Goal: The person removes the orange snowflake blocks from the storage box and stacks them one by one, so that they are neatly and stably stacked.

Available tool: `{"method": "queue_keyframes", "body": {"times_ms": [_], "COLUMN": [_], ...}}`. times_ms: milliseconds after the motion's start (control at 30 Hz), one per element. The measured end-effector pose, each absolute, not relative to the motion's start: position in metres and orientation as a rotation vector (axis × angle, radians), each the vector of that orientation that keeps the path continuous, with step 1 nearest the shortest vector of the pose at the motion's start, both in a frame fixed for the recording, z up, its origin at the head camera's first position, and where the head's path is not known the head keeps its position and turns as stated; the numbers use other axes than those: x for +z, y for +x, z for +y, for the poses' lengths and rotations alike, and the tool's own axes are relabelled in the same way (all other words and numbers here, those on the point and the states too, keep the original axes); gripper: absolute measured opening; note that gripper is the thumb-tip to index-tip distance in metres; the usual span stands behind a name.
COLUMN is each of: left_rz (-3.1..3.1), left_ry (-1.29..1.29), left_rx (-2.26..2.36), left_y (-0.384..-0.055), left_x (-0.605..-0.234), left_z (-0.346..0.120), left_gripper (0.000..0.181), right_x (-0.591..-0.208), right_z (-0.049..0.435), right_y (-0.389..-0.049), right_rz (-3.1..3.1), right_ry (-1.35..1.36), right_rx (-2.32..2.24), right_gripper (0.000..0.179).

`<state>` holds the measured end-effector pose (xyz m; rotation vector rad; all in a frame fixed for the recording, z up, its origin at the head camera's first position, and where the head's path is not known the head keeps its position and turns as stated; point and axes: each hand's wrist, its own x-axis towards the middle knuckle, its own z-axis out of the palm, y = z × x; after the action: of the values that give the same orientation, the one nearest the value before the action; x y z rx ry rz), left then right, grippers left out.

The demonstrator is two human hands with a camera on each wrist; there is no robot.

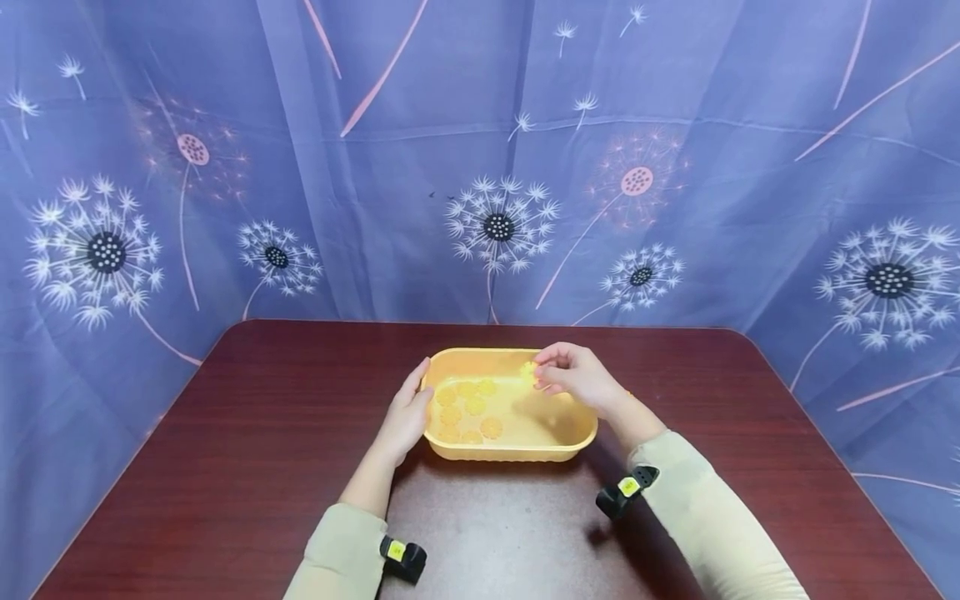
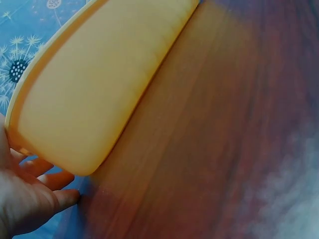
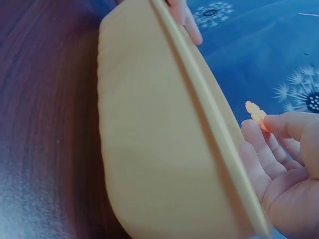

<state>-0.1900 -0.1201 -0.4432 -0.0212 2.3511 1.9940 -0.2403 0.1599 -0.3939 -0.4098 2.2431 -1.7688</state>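
A yellow oblong plastic tub (image 1: 510, 454) with rounded ends sits on the table. Several small yellow flower-shaped pieces (image 1: 491, 427) lie on its floor, mostly towards the left. My left hand (image 1: 405, 423) grips the tub's left end, thumb at the rim; the left wrist view has the fingers (image 2: 59, 180) against the outer end wall. Over the back right part of the tub, my right hand (image 1: 581, 379) pinches one yellow flower-shaped piece (image 3: 256, 113) between thumb and fingertips. In the right wrist view, the tub's side wall (image 3: 149, 119) hides the pieces inside.
The dark red-brown wooden table (image 1: 262, 467) extends around the tub. A blue curtain (image 1: 405, 208) with dandelion prints hangs behind and beside the table. A tiny orange thing (image 1: 629, 393) shows just beyond my right wrist, too small to identify.
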Motion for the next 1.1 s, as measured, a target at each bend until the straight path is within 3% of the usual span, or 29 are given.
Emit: {"method": "queue_keyframes", "body": {"times_ms": [1100], "left_rz": [2.468], "left_ry": [-0.1], "left_rx": [1.932], "left_y": [-0.206], "left_x": [-0.446], "left_z": [-0.121], "left_gripper": [0.052], "right_x": [-0.405], "right_z": [0.234], "right_y": [-0.24], "right_rz": [2.318], "right_ry": [-0.162], "right_rx": [-2.049], "right_gripper": [0.033]}}
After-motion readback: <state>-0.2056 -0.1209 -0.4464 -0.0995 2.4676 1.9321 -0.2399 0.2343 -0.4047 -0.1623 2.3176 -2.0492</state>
